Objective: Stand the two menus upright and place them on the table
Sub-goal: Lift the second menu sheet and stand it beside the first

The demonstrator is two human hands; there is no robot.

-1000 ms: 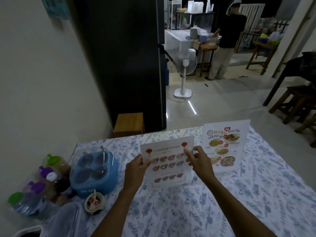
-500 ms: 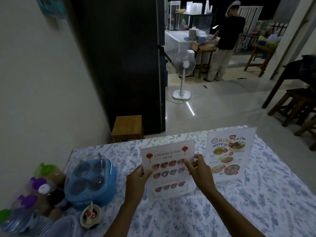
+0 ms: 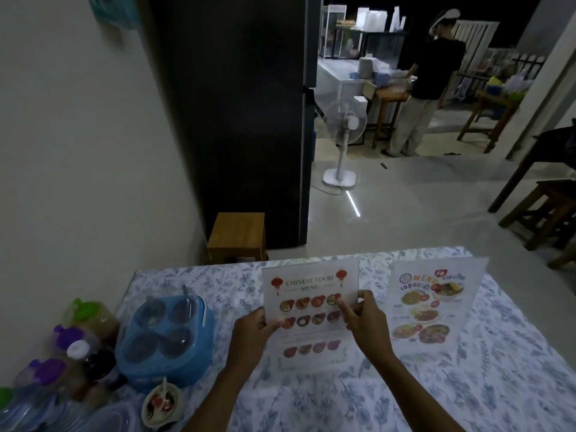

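Note:
The Chinese food menu (image 3: 308, 288) stands upright in a clear holder on the floral tablecloth (image 3: 498, 385), at the middle of the table. My left hand (image 3: 252, 335) pinches its left edge. My right hand (image 3: 363, 322) grips its right edge, with the index finger laid across the front. To the right, the second menu (image 3: 433, 307), with colourful dish photos, stands upright on its own, untouched by either hand.
A blue condiment caddy (image 3: 165, 341) with clear lids sits on the left, beside several bottles (image 3: 81, 353) and a small sauce bowl (image 3: 160, 406). Beyond the table are a wooden stool (image 3: 237, 235), a dark fridge (image 3: 237, 120), a white fan (image 3: 344, 132) and a standing person (image 3: 427, 82).
The view has tilted up, so the table sits lower in frame. Both hands have slid lower along the Chinese food menu's edges and still hold it. The second menu has not moved.

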